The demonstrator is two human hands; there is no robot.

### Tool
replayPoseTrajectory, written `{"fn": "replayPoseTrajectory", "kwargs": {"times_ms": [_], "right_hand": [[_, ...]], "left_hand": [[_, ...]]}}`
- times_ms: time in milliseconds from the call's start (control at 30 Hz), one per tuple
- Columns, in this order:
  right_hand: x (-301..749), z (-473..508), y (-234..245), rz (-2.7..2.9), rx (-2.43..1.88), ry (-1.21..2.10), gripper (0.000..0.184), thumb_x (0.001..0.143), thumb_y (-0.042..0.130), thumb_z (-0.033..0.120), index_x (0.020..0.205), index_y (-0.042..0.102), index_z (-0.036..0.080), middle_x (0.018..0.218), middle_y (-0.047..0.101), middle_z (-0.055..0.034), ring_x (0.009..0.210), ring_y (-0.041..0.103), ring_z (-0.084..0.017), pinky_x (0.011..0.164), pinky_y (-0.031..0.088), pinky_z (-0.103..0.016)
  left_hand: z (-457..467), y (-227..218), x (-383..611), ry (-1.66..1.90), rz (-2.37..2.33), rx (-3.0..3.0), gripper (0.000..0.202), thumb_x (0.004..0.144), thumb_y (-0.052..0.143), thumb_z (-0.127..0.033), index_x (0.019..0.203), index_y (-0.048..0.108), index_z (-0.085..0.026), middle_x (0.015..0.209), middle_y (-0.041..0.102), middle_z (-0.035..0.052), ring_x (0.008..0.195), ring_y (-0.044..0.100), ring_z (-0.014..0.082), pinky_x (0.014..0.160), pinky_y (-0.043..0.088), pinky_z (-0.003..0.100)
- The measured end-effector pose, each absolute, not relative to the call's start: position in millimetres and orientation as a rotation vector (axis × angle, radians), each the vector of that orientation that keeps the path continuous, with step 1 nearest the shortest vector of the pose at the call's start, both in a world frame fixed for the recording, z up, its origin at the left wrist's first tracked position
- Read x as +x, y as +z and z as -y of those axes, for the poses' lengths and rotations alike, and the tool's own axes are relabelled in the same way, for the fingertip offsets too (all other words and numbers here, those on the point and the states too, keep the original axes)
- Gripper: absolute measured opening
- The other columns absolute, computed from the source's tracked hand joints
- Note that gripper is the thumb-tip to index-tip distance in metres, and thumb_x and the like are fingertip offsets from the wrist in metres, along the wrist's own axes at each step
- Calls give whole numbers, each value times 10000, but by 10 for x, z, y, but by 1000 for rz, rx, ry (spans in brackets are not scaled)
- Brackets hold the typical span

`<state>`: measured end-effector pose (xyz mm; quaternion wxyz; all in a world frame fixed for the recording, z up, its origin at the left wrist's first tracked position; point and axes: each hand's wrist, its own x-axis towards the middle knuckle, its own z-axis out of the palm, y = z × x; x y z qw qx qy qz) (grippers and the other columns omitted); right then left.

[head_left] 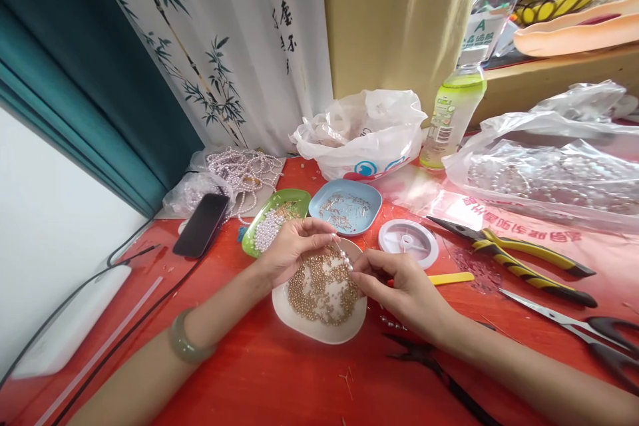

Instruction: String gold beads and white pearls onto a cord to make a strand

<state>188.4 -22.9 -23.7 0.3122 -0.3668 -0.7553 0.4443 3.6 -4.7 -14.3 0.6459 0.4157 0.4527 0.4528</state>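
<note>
Between my two hands runs a short string of pearl beads point(346, 262), above a white dish point(319, 334) of small gold beads point(309, 299). My left hand point(304, 241) pinches its upper end between thumb and fingertips. At the lower end my right hand point(392, 278) is closed, thumb and forefinger on the beads. A green dish point(248, 245) of white and gold beads lies just beyond my left hand. The blue dish point(372, 215) behind holds thin metal pins. A white spool point(407, 243) sits beyond my right hand, and a yellow-handled tool point(452, 278) lies beside it.
Yellow-black pliers point(534, 259), scissors point(564, 321) and dark pliers point(434, 363) lie on the right. A phone point(202, 226) and bead strands point(244, 173) are at left. Plastic bags point(364, 140) and a drink bottle point(452, 120) stand behind. A cable point(134, 329) crosses the left side.
</note>
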Motion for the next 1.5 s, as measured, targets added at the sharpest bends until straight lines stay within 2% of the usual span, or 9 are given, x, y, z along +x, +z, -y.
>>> {"fn": "replayPoseTrajectory", "kwargs": {"times_ms": [367,1500], "right_hand": [[1871,221,-228,1992,-970,1169,170,751,443,205,618,536,157,541,529,4,499,444,-99,461,345,-218],[1885,215,-246,1975,-990,1206,173,761,441,221,635,538,150,555,532,-2,510,454,-110,476,337,-234]], "left_hand": [[45,-137,45,1033,-1041,945,130,568,736,-138,666,651,-145,674,649,-10,598,570,59,589,464,172],[29,-182,10,1065,-998,940,99,589,727,-132,675,692,-165,662,677,-9,614,607,66,594,478,148]]}}
